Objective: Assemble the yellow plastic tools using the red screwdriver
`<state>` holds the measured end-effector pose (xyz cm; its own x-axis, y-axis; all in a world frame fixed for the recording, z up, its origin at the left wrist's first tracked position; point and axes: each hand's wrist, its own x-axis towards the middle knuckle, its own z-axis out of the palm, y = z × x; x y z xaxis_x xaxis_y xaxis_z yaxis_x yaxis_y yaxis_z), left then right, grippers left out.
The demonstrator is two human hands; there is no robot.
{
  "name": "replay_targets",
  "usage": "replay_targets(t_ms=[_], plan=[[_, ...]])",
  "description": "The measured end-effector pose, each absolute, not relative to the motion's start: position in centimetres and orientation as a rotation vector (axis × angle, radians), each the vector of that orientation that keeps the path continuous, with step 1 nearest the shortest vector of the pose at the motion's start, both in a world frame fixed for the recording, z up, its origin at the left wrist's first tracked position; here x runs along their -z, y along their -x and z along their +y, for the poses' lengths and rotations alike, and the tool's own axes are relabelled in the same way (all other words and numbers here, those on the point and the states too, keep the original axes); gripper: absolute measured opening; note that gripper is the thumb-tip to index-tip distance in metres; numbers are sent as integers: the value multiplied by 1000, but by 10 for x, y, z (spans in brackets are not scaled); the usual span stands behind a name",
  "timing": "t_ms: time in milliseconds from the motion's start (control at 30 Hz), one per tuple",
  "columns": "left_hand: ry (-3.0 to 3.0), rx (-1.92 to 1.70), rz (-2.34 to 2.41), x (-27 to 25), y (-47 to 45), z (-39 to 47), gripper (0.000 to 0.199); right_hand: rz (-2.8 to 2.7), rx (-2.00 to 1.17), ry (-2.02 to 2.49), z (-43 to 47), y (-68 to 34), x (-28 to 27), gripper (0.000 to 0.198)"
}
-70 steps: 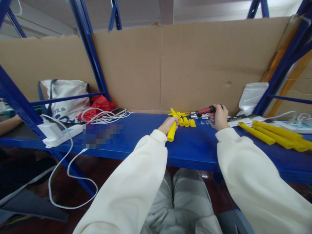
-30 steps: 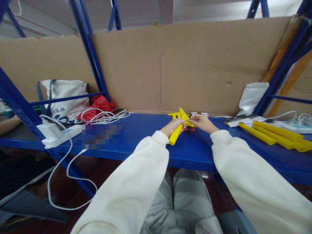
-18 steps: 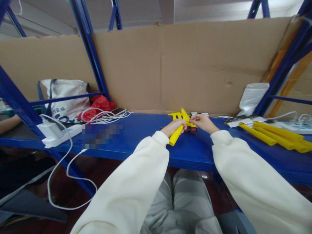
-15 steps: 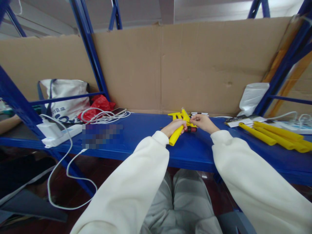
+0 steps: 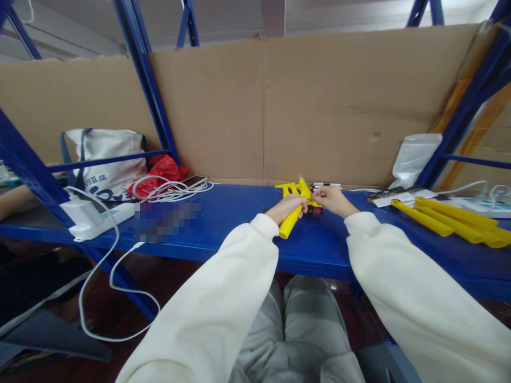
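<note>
One co-worker's forearm (image 5: 18,201) at the far left, partly behind a blue post (image 5: 34,170). Next, a white power strip (image 5: 106,219) with a white charger (image 5: 83,209) plugged in, on the blue bench (image 5: 235,213). Behind these, a white cloth bag (image 5: 114,157); to its right, a red plastic bag (image 5: 167,167), then a loose coil of white cable (image 5: 171,190) and a phone (image 5: 195,182).

Near the middle, the left hand (image 5: 286,207) in a firm grip around a yellow tube (image 5: 291,225), tilted, with its lower end toward the bench's front edge. Just behind, more yellow pieces (image 5: 286,188). Close beside the tube, a screwdriver (image 5: 315,210) with a red handle, lying on the bench, partly hidden by the hands.

To the right, the right hand (image 5: 332,200) in a narrow grip, fingertips close together near the tube; impossible to tell whether around anything. Behind, a few white pens (image 5: 327,186). Farther right, a black-and-white packet (image 5: 401,197), a white pouch (image 5: 415,158) and several yellow pipes (image 5: 459,221) side by side.
</note>
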<state>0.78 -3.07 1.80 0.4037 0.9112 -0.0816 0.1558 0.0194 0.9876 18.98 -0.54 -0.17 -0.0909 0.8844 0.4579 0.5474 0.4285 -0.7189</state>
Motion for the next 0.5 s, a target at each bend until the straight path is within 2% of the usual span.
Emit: replay_targets(t_ms=[333,500], plan=[[-1451,-841,1130,-16,-5,-25,26,-1731,-361,1280,-5,-194,0,18],[-1437,-828,1086,-18,-4,-26,25,-1648,-61,1480,0,-224,-5,9]])
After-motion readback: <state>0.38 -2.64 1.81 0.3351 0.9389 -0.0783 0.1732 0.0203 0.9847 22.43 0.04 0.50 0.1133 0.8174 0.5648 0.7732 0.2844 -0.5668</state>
